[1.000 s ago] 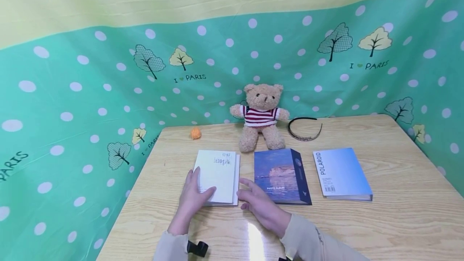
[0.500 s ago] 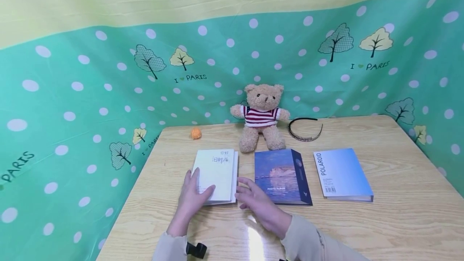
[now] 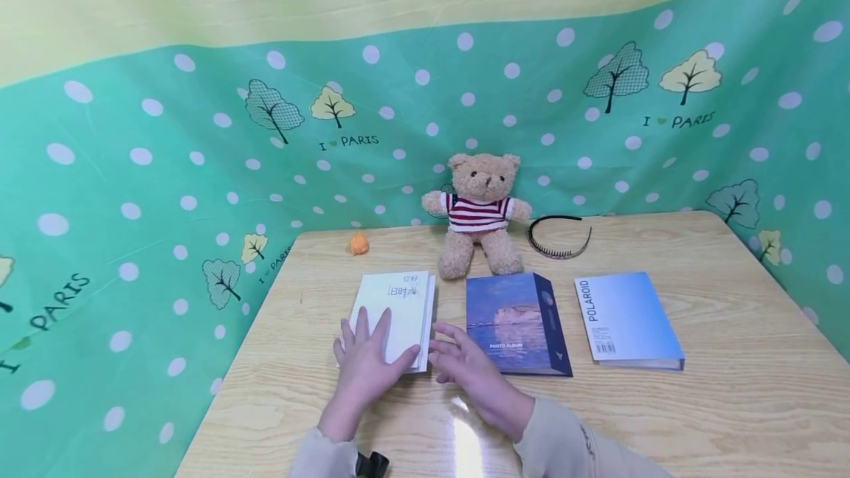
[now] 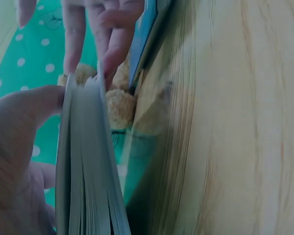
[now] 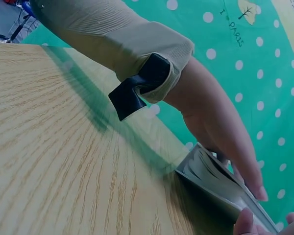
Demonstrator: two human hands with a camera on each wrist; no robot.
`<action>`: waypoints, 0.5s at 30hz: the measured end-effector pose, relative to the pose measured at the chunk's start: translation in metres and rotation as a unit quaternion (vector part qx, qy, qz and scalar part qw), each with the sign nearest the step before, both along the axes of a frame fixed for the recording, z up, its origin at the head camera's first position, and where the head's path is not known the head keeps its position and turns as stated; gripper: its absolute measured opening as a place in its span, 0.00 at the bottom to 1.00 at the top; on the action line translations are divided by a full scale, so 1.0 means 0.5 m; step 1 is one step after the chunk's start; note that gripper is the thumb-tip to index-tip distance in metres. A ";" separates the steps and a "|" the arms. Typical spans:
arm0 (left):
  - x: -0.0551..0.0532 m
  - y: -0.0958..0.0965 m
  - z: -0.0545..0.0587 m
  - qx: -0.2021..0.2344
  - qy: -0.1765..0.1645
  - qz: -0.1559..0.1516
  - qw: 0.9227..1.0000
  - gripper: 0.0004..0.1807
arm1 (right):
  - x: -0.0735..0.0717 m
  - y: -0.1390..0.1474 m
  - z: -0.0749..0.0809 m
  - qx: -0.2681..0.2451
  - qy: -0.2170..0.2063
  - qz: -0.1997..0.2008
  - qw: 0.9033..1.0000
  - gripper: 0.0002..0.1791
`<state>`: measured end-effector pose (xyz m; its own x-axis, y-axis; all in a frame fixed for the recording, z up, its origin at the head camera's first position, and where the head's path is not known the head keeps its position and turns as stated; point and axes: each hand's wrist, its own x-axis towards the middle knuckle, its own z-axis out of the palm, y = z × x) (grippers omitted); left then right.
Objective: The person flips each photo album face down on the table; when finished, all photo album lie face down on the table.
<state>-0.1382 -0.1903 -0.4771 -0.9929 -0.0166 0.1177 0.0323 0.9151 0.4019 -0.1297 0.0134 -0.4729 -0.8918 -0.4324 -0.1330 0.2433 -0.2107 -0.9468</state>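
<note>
A white book (image 3: 405, 316) with handwriting near its top lies on the left half of the table. My left hand (image 3: 368, 356) rests across its lower cover, fingers spread and thumb out toward the right edge. In the left wrist view the book's page block (image 4: 90, 166) faces the camera, the left thumb pressing the front cover. My right hand (image 3: 468, 371) is at the book's right edge; its loosely bent fingertips touch there. The right wrist view shows the left hand (image 5: 220, 122) reaching over the book, with the right hand's fingertips (image 5: 245, 223) at the near edge.
A blue photo album (image 3: 501, 323) lies just right of the book, and a light-blue Polaroid album (image 3: 627, 319) farther right. Behind them sit a teddy bear (image 3: 481, 216), a black toothed headband (image 3: 558, 251) and a small orange ball (image 3: 358, 244). A dotted green cloth (image 3: 398, 131) hangs behind the table.
My left hand has shifted right and farther onto the white cover, its thumb now near the right edge. The book has moved slightly left. The right hand has followed only a little.
</note>
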 end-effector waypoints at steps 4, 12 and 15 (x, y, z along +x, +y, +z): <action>0.003 0.014 0.000 -0.025 0.003 0.001 1.000 0.55 | 0.005 -0.001 0.006 -0.005 0.007 0.000 1.000 0.37; 0.009 0.030 0.014 -0.019 -0.031 -0.003 0.999 0.65 | 0.004 0.000 0.017 -0.021 0.019 -0.015 0.999 0.37; 0.010 0.031 0.019 0.004 -0.040 -0.002 0.999 0.66 | 0.003 0.002 0.020 -0.021 0.031 -0.017 0.999 0.35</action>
